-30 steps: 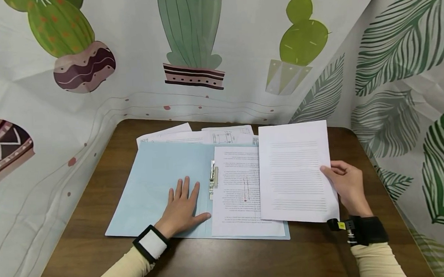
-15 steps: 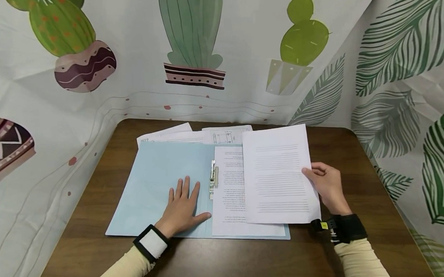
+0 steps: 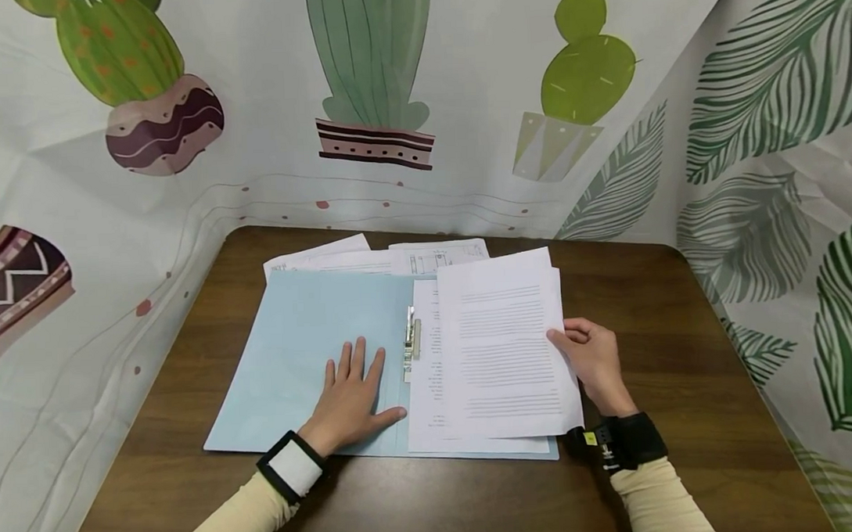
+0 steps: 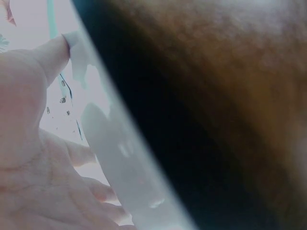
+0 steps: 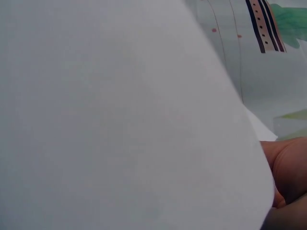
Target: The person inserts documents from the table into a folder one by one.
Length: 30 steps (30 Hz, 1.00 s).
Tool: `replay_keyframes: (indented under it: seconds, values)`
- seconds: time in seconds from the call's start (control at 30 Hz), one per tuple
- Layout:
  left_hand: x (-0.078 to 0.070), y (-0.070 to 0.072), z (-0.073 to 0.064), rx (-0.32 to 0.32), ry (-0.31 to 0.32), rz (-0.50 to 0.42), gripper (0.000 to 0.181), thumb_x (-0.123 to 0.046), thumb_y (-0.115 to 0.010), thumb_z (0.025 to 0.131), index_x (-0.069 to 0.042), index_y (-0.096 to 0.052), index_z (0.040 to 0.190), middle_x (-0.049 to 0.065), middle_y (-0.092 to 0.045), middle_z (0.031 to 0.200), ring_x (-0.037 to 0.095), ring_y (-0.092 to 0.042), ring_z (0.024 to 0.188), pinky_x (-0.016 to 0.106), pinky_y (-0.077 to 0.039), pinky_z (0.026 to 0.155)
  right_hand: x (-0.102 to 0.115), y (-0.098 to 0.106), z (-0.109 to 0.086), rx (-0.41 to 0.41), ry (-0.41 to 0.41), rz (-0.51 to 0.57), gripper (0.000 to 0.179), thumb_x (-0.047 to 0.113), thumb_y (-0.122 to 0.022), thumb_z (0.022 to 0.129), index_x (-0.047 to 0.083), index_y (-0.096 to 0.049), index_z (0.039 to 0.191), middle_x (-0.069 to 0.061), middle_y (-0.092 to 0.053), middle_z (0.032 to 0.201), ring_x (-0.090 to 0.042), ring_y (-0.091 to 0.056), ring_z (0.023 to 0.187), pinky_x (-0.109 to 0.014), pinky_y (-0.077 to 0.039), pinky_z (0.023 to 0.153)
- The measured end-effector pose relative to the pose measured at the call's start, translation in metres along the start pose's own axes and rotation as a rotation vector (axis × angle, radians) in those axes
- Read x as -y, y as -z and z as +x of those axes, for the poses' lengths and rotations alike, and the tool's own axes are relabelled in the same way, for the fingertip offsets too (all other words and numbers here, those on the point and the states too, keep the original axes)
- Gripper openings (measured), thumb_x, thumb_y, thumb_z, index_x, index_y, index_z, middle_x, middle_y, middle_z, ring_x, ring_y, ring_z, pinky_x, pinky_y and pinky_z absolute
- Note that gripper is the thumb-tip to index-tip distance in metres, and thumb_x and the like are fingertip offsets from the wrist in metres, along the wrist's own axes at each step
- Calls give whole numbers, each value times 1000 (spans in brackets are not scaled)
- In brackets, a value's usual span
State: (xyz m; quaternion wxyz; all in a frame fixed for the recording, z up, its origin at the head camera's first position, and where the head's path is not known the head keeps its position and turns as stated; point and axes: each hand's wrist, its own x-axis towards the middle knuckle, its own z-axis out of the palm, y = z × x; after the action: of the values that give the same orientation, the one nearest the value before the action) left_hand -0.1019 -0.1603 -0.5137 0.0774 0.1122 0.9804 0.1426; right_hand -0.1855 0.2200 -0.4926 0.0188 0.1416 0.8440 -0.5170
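Note:
A light blue folder [image 3: 304,317] lies opened out on the wooden table, a metal clip [image 3: 411,341] along its spine. My left hand [image 3: 348,402] rests flat on the folder's left cover with fingers spread. On the right side lies a printed page [image 3: 425,407]. Over most of it, my right hand [image 3: 594,362] pinches the right edge of a few printed sheets [image 3: 506,349] between thumb and fingers; a second sheet's edge peeks out behind the top one. In the right wrist view the white paper [image 5: 120,120] fills most of the picture, beside the fingers [image 5: 292,163].
Loose papers [image 3: 327,258] and a sheet with a drawn diagram [image 3: 440,254] stick out beyond the folder's far edge. A cloth [image 3: 251,108] printed with cacti hangs behind the table [image 3: 668,328]. Black straps [image 3: 290,468] circle both wrists.
My right hand has moved left with the sheets, from past the folder's right edge to over its right side, covering more of the page there. My left hand has stayed put.

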Motion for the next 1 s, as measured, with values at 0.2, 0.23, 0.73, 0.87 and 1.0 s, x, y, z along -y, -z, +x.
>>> replay_keyframes:
  seconds: [0.2, 0.23, 0.73, 0.87, 1.0]
  values:
    - [0, -1, 0, -1, -10, -1, 103, -65, -72, 87, 2, -36, 157, 34, -16, 164, 54, -9, 152, 74, -17, 113, 1, -10, -5, 16, -10, -11, 32, 23, -74, 97, 3, -69, 122, -18, -74, 110, -21, -69, 81, -22, -53, 67]
    - [0, -1, 0, -2, -12, -1, 103, -64, -72, 87, 2, -36, 157, 34, -16, 164, 54, -9, 152, 74, -17, 113, 1, -11, -6, 20, -15, -10, 32, 23, -74, 97, 3, -69, 122, -17, -74, 110, -21, -69, 82, -22, -53, 67]
    - [2, -1, 2, -3, -8, 8, 103, -64, -72, 87, 2, -35, 157, 34, -15, 164, 54, -9, 152, 74, -17, 113, -1, -28, -15, 36, -25, 27, 31, 23, -75, 96, 4, -70, 120, -15, -75, 107, -22, -68, 82, -25, -51, 68]
    - [2, -1, 1, -11, -10, 5, 103, -64, -72, 86, 2, -36, 157, 34, -16, 164, 54, -10, 152, 74, -17, 113, -2, -31, -16, 42, -20, 37, 31, 22, -75, 96, 4, -70, 120, -15, -75, 107, -22, -68, 83, -25, -51, 69]
    - [1, -1, 1, -16, -11, 4, 103, -63, -73, 86, 2, -37, 157, 34, -16, 164, 54, -10, 151, 74, -17, 113, -2, -33, -18, 40, -23, 29, 30, 21, -74, 96, 4, -71, 120, -15, -75, 106, -23, -67, 83, -26, -50, 69]
